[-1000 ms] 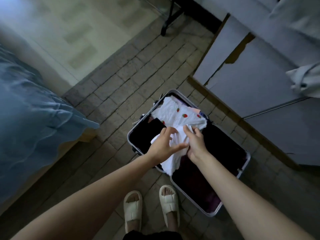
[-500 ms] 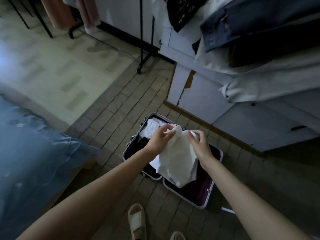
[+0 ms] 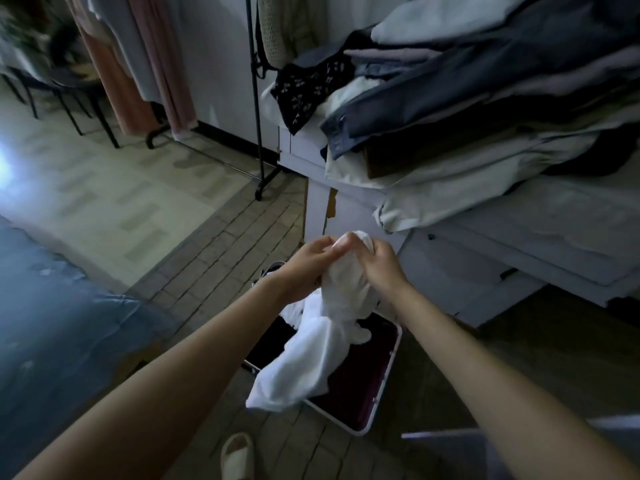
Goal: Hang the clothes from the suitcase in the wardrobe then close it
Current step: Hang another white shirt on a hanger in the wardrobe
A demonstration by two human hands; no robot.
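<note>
The suitcase [image 3: 360,386] lies open on the brick floor [image 3: 214,258], and we take it as our landmark. Left of it runs the blue bed [image 3: 52,327]. Beyond it and to the right stands a pale unit of drawers [image 3: 485,258] heaped with folded clothes [image 3: 467,109]; farther back, a black clothes rack [image 3: 255,98] carries hanging garments, likely where this piece is bound, though no wardrobe shows plainly.

Directly above the suitcase we hold a white garment [image 3: 325,344], its tail hanging over the dark lining. We judge it is lifted high so the cloth falls free and can be sorted for hanging.

Our left hand [image 3: 304,268] pinches the garment's top edge, and our right hand [image 3: 379,265] has its fingers curled round the bunched top just beside it. The two grips sit close together, probably to find a collar or shoulder.

Near us, below the suitcase, one pale slipper [image 3: 239,455] shows.
</note>
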